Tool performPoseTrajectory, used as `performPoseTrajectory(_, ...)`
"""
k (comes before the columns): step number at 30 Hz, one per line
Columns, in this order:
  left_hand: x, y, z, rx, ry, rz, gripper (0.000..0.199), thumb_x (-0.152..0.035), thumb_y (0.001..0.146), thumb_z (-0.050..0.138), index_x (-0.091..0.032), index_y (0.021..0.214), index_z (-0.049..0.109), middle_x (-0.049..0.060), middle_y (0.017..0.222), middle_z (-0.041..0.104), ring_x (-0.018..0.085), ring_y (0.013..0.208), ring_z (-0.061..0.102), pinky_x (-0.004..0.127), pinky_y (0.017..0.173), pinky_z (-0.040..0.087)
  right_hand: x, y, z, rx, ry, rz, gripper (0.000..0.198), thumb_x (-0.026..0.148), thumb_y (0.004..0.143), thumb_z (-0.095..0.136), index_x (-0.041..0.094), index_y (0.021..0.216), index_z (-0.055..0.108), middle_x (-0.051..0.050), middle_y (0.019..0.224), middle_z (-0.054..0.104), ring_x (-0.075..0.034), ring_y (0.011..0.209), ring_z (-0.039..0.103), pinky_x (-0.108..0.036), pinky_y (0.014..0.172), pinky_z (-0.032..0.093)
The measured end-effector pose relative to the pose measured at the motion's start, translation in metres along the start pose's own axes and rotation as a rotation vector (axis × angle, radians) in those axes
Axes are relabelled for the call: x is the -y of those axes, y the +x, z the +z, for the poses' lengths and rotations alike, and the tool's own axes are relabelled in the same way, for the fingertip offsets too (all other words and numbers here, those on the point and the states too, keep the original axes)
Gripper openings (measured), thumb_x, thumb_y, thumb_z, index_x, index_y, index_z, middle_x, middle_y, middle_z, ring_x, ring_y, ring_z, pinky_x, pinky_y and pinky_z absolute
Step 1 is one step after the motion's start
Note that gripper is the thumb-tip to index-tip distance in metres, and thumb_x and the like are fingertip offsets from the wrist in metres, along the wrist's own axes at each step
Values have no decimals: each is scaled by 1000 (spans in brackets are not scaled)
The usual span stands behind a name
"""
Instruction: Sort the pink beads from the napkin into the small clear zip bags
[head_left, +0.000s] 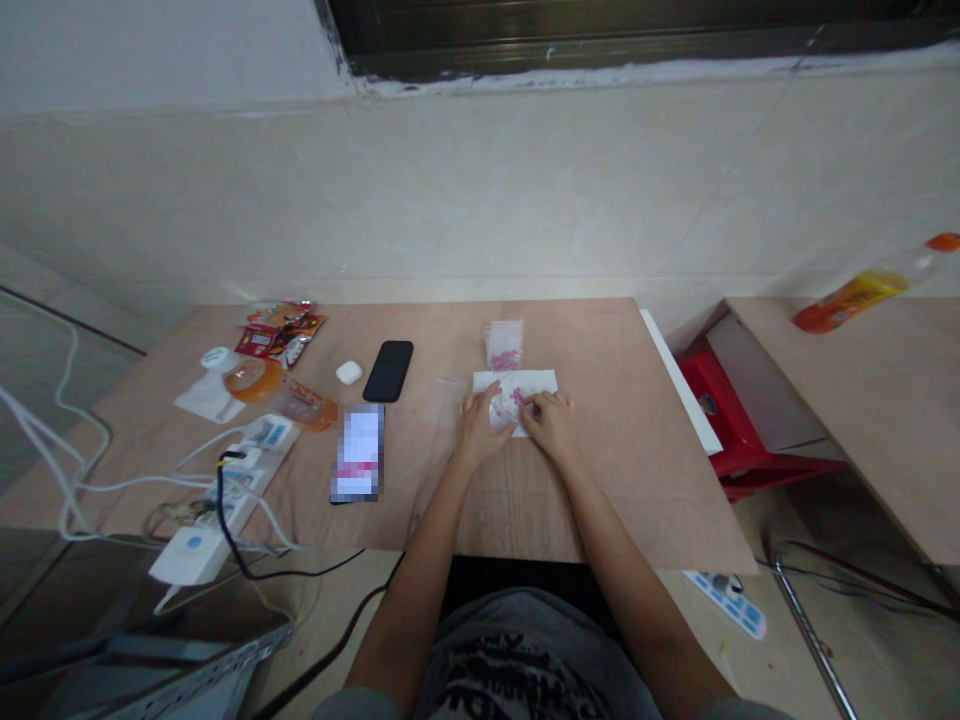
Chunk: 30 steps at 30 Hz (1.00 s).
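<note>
A small whitish, roughly round piece with pink bits (507,404) lies on a white sheet (536,380) in front of me. My left hand (477,428) curls around its left edge, with thumb and index finger on either side. The fingers of my right hand (551,424) are drawn together at its right side, close to the pink bits; whatever is between the fingertips is too small to make out. Just behind the sheet lies a clear bag of pink beads (505,352). An unfilled-looking clear bag (444,398) is beside my left hand.
To the left are a phone with a lit screen (358,455), a dark phone (388,371), a white case (349,372), an orange bottle (304,402), snack wrappers (279,335) and a corded power strip (232,500). Another bottle (855,300) lies on the right table.
</note>
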<state>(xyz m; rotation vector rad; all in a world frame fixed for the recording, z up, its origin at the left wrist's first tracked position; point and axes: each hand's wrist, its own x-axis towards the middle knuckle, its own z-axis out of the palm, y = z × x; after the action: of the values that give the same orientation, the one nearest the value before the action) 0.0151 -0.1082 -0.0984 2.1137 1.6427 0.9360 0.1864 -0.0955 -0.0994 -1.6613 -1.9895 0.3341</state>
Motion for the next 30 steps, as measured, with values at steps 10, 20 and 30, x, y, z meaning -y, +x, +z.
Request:
performPoseTrajectory(10, -2, 0, -1, 14, 1, -6, 82, -28, 69, 76, -25, 141, 37, 6, 127, 63, 28, 118, 53, 46, 102, 38, 0, 0, -2, -1, 80, -60, 25, 37, 93, 50, 22, 93, 70, -3, 79, 66, -20, 83, 53, -32, 77, 30)
performPoseTrajectory(20, -1, 0, -1, 14, -7, 6, 82, -27, 69, 76, -25, 141, 37, 7, 127, 64, 27, 118, 54, 46, 103, 38, -4, 0, 3, 46, 139, -151, 27, 39, 95, 48, 23, 98, 69, -4, 84, 68, -20, 82, 54, -32, 78, 37)
performPoseTrajectory(30, 2, -1, 1, -10, -19, 14, 83, -30, 70, 76, -26, 141, 36, 6, 126, 64, 27, 118, 53, 45, 104, 38, -1, 0, -3, -13, 92, -50, 30, 41, 96, 46, 22, 100, 69, -5, 82, 67, -21, 84, 55, -33, 79, 33)
